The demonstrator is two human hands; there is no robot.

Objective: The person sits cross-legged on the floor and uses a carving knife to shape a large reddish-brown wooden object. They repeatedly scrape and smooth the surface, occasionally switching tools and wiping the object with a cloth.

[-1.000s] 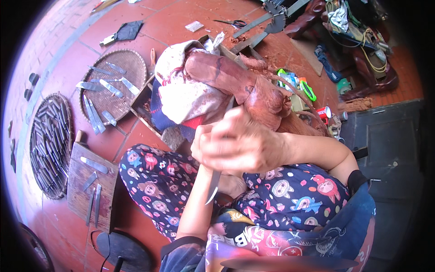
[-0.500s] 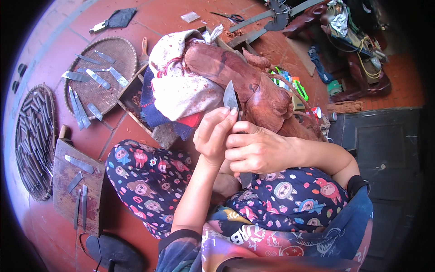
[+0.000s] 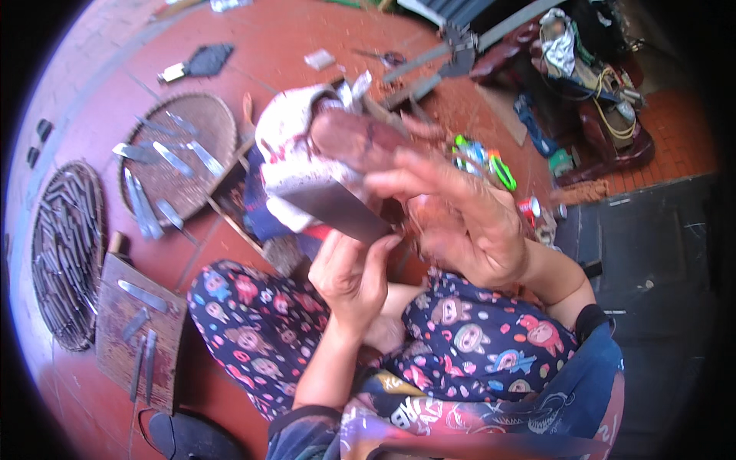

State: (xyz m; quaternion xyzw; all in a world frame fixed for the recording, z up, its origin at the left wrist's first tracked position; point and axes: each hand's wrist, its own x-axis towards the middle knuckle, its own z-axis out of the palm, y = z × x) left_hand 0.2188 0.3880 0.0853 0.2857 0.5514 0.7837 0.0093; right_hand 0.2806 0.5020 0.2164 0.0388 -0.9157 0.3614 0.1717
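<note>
My left hand (image 3: 345,280) pinches a flat, dark grey knife blade (image 3: 337,211) between thumb and fingers. The blade points up and to the left, over the pale cloth. Just right of it is my right hand (image 3: 475,215), raised off the blade with its fingers stretched out, slightly blurred. Behind both hands lies a reddish-brown carved wooden piece (image 3: 349,142), partly covered by my right hand. A white cloth (image 3: 287,126) with red marks is bunched at its left end.
Several bare blades lie on a round woven tray (image 3: 218,115). A second basket (image 3: 100,230) holds many dark rods. More blades rest on a worn wooden board (image 3: 115,368). A black stool-like disc (image 3: 192,441) is at lower left, a dark panel (image 3: 652,261) at right.
My right hand has let go of the blade and opened, lifting up and to the right. My left hand has moved slightly down; the blade now tilts left, its broad face showing. The view has shifted slightly.
</note>
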